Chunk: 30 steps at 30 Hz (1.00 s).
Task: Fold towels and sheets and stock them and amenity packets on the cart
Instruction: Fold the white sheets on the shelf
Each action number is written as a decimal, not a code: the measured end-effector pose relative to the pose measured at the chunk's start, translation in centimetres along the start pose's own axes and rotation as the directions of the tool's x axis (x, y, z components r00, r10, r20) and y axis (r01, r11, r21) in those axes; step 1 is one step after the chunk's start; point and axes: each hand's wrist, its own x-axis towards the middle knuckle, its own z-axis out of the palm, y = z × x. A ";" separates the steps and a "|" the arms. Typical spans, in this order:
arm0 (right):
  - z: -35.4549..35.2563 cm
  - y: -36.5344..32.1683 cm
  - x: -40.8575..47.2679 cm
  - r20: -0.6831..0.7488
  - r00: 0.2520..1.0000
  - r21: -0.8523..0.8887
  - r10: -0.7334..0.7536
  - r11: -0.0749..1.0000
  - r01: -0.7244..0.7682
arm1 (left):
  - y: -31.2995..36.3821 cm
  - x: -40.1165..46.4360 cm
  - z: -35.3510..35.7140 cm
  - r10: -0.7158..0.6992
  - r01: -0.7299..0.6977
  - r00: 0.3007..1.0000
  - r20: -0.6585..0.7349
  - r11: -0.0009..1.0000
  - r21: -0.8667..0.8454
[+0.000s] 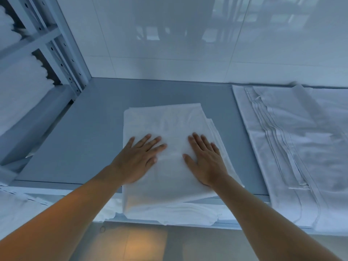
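Your left hand (137, 157) and right hand (206, 161) press flat, fingers straight, side by side on the folded sheet (169, 147) mid-table, its near edge overhanging. Bare table (90, 132) lies at ten o'clock; another sheet (293, 147) at three; shelves (43, 40) holding white linens (20, 87) at nine.

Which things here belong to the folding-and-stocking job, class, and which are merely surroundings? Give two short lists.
Part of the job:
- folded white sheet, pressed flat by the left hand and right hand
- spread sheet with stitched bands, beside it
- stacked white linens on the shelves

Surroundings:
- grey table
- metal shelving rack
- tiled wall
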 end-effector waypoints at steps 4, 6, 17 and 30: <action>0.6 -2.4 0.1 -0.040 0.995 0.022 0.087 0.996 -0.086 | 5.1 -1.7 1.4 -0.354 0.350 0.935 -0.019 0.930 -0.109; 1.1 -3.6 0.3 -0.048 0.990 0.047 0.131 0.991 -0.129 | 6.2 -2.8 2.4 -0.385 0.374 0.921 -0.064 0.917 -0.137; 1.4 -2.5 -4.0 0.009 0.999 0.067 -0.040 0.997 0.039 | 1.3 -4.0 3.2 -0.301 0.277 0.946 -0.124 0.944 -0.180; 5.9 -18.1 7.2 -0.007 0.999 0.104 -0.046 0.993 0.047 | -17.3 -5.5 3.1 -0.311 0.294 0.943 -0.115 0.945 -0.145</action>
